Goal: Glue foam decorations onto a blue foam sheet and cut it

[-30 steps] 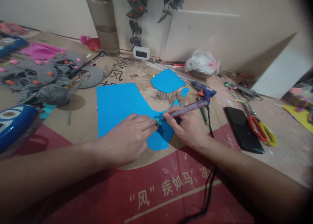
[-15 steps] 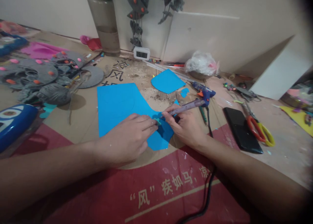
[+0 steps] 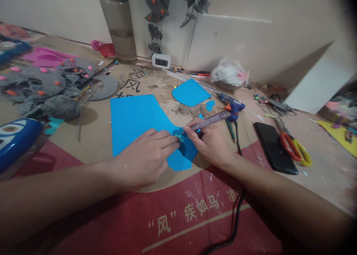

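A large blue sheet [image 3: 134, 117] with a curved cut edge lies on the cardboard-covered table. My left hand [image 3: 149, 154] rests on it, its fingertips closed on a small teal cutout [image 3: 179, 138] that lies against the sheet. My right hand [image 3: 209, 141] is wrapped round a purple pen [image 3: 213, 120], whose tip is at the cutout's upper edge. Behind the sheet, a smaller blue piece [image 3: 191, 92] sits on top of a bed of pins [image 3: 190, 108]. Small blue scraps [image 3: 210, 105] lie beside it.
A blue glue gun [image 3: 236, 110] with a black cord, a black phone [image 3: 275, 147] and red-yellow scissors [image 3: 295, 147] are at the right. Grey felt pieces [image 3: 33, 82] and a blue case [image 3: 19, 139] are at the left; a white clock [image 3: 161, 61] stands behind.
The pen has tilted slightly, its upper end shifting a little left and down. Both hands stay in nearly the same place.
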`<control>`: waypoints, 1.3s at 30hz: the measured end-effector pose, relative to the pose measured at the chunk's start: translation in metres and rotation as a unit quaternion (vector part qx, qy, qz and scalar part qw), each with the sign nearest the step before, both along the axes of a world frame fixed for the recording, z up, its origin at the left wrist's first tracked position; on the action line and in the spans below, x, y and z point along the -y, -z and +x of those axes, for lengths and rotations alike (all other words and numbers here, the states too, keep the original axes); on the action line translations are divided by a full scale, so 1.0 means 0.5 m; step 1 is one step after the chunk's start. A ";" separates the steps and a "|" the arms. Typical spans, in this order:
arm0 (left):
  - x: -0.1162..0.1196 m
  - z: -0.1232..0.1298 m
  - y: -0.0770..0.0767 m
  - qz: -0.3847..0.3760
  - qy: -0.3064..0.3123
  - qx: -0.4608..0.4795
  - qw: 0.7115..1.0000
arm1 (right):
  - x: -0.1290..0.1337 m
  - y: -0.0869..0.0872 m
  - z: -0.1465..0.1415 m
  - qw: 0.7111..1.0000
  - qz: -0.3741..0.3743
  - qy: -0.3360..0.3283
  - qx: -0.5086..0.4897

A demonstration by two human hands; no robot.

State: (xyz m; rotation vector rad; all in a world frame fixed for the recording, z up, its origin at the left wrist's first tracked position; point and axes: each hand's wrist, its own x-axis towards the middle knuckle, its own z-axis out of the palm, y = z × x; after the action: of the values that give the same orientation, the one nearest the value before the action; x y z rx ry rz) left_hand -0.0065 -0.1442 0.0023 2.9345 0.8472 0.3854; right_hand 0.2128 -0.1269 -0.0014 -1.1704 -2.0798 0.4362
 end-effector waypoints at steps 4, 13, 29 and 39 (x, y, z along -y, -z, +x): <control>-0.001 -0.001 0.001 0.000 0.003 0.006 1.000 | -0.001 0.001 -0.002 1.000 0.000 0.000 -0.004; 0.001 0.000 -0.002 0.003 0.000 -0.003 1.000 | -0.001 0.000 -0.005 1.000 -0.008 -0.003 0.000; 0.006 -0.003 0.001 0.008 -0.012 -0.028 1.000 | -0.002 0.005 -0.012 1.000 -0.013 -0.001 -0.013; 0.006 -0.005 0.002 0.012 -0.010 -0.027 1.000 | -0.003 0.003 -0.017 1.000 -0.018 0.000 -0.019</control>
State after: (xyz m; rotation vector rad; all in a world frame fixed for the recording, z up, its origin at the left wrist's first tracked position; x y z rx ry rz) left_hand -0.0088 -0.1472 0.0013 2.9724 0.8845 0.3219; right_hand 0.2045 -0.1255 -0.0030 -1.1736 -2.0477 0.4954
